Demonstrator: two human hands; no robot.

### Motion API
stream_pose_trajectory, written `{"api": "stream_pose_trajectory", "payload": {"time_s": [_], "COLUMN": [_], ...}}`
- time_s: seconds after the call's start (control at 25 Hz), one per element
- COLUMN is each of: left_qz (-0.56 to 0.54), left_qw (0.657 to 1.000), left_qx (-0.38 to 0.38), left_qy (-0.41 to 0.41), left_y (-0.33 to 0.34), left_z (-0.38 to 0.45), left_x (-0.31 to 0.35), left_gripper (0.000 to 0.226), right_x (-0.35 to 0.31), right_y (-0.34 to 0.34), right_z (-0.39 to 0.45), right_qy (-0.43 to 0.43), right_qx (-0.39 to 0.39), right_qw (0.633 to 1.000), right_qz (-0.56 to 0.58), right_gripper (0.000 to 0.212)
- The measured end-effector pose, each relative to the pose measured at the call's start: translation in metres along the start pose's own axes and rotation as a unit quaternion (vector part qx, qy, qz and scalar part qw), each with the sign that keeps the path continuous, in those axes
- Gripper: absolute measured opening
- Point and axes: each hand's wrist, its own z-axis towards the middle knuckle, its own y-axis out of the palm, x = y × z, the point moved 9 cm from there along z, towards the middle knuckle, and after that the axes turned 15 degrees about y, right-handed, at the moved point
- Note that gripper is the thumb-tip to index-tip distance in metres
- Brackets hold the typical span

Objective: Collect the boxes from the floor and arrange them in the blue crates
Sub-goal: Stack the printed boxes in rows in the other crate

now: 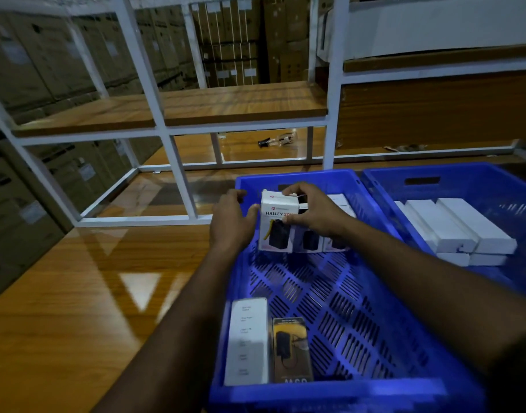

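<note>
crate (285, 391) near wall: two boxes (269, 342) lying flat, packed to the corner | right hand (312, 211) fingers curled over upright white box (275, 225), seating it in far row | left hand (232, 222) fingers straight, steadying its side | second crate (383, 189) beside: white boxes stacked

Boxes (288, 231) in left crate (374, 391), right crate (383, 186) beside, perhaps touching

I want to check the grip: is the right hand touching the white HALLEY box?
Touching. The head view shows the right hand with fingers curled over the top of the white HALLEY box.
</note>
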Motion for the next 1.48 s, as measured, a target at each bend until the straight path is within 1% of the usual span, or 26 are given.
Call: {"api": "stream_pose_trajectory", "payload": {"time_s": [0.12,0.24,0.4,0.48,0.56,0.64,0.72,0.8,0.88,0.92,0.96,1.0,1.04,1.08,1.12,1.16,1.2,1.28,1.36,1.4,1.48], "left_qz": [0.038,0.075,0.082,0.089,0.093,0.095,0.1,0.106,0.107,0.104,0.102,0.102,0.103,0.106,0.107,0.107,0.105,0.1,0.098,0.099,0.1], "left_qw": [0.998,0.994,0.993,0.993,0.993,0.993,0.992,0.991,0.991,0.991,0.992,0.992,0.992,0.991,0.991,0.991,0.992,0.993,0.993,0.992,0.991], "left_qx": [-0.041,-0.066,-0.062,-0.059,-0.057,-0.055,-0.054,-0.056,-0.059,-0.06,-0.06,-0.059,-0.058,-0.059,-0.06,-0.061,-0.061,-0.057,-0.058,-0.062,-0.067], "left_qy": [0.01,0.047,0.05,0.053,0.053,0.052,0.053,0.051,0.053,0.054,0.054,0.053,0.053,0.052,0.05,0.047,0.043,0.034,0.037,0.042,0.05], "left_y": [0.008,0.012,0.011,0.012,0.012,0.012,0.012,0.011,0.011,0.011,0.011,0.01,0.01,0.01,0.01,0.011,0.011,0.01,0.01,0.011,0.012], "left_z": [-0.008,-0.008,-0.006,-0.006,-0.005,-0.006,-0.005,-0.006,-0.006,-0.006,-0.006,-0.006,-0.005,-0.005,-0.005,-0.005,-0.006,-0.006,-0.006,-0.006,-0.007], "left_x": [-0.001,0.007,0.006,0.005,0.005,0.005,0.006,0.007,0.008,0.008,0.008,0.007,0.007,0.007,0.007,0.006,0.006,0.005,0.005,0.006,0.009], "left_gripper": [0.04,0.034,0.032,0.031,0.03,0.029,0.028,0.028,0.028,0.027,0.027,0.026,0.026,0.027,0.028,0.03,0.03,0.031,0.03,0.029,0.028], "right_x": [0.001,0.013,0.033,0.039,0.042,0.047,0.051,0.054,0.05,0.044,0.037,0.029,0.021,0.015,0.01,0.009,0.009,0.012,0.015,0.015,0.012], "right_y": [0.015,0.022,0.027,0.033,0.039,0.044,0.046,0.047,0.047,0.046,0.045,0.045,0.047,0.05,0.057,0.067,0.08,0.107,0.129,0.137,0.144], "right_z": [0.025,0.049,0.069,0.072,0.071,0.068,0.065,0.064,0.06,0.054,0.047,0.04,0.031,0.022,0.013,0.002,-0.012,-0.051,-0.093,-0.11,-0.13], "right_qy": [-0.011,0.006,0.0,-0.015,-0.034,-0.052,-0.06,-0.047,-0.031,-0.029,-0.031,-0.034,-0.034,-0.024,-0.001,0.034,0.071,0.135,0.189,0.194,0.178], "right_qx": [0.007,0.026,0.051,0.066,0.095,0.13,0.159,0.148,0.118,0.113,0.118,0.122,0.115,0.088,0.039,-0.029,-0.102,-0.235,-0.342,-0.377,-0.397], "right_qw": [0.998,0.991,0.983,0.968,0.938,0.914,0.904,0.9,0.899,0.898,0.899,0.904,0.914,0.929,0.946,0.957,0.959,0.944,0.91,0.894,0.884], "right_qz": [-0.064,-0.133,-0.177,-0.242,-0.33,-0.38,-0.392,-0.407,-0.421,-0.424,-0.42,-0.407,-0.387,-0.358,-0.323,-0.287,-0.254,-0.19,-0.141,-0.143,-0.17], "right_gripper": [0.053,0.053,0.055,0.053,0.049,0.046,0.046,0.05,0.067,0.077,0.083,0.081,0.071,0.054,0.036,0.024,0.021,0.028,0.036,0.042,0.051]}}
